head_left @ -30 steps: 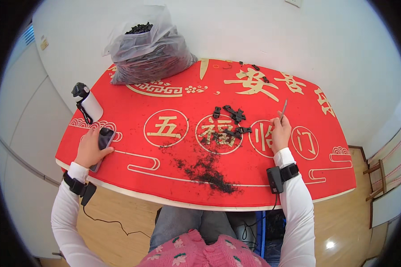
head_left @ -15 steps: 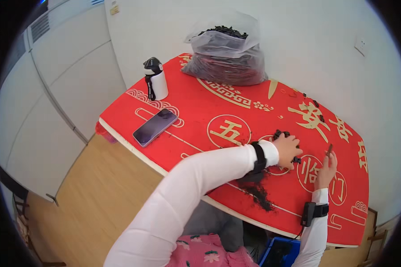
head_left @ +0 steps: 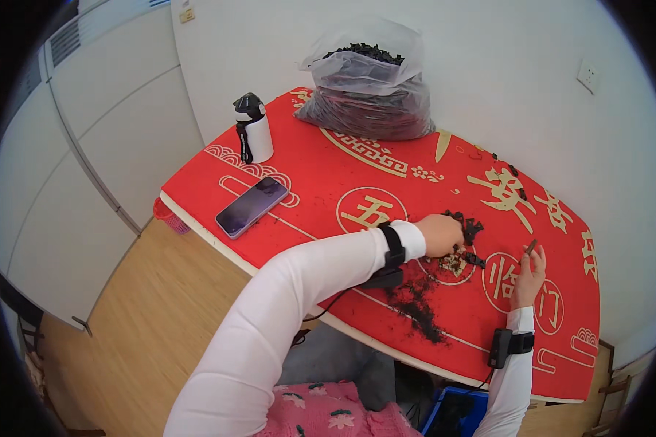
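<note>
My left hand [head_left: 442, 234] is over the middle of the table, its fingers curled down beside a small heap of black pieces [head_left: 472, 231]. Whatever lies under those fingers is hidden. Just below the hand, another small black piece [head_left: 475, 260] rests by pale crumbs [head_left: 453, 264]. Black fluff and dust [head_left: 423, 313] are spread closer to the near edge. To the right, my right hand [head_left: 530, 279] pinches a slim, dark brown stick-like tool [head_left: 531, 247] that points up from its fingertips.
A large clear bag [head_left: 368, 109] full of black pieces stands at the back of the red-covered table [head_left: 306, 182]. A white bottle [head_left: 256, 138] and a phone [head_left: 252, 207] are at the left. Below the near edge is a blue bin [head_left: 477, 411]. Black bits dot the far right edge.
My left hand has moved left, its spread fingers now curled, uncovering black pieces and pale crumbs. My right hand keeps its tool and has barely moved.
</note>
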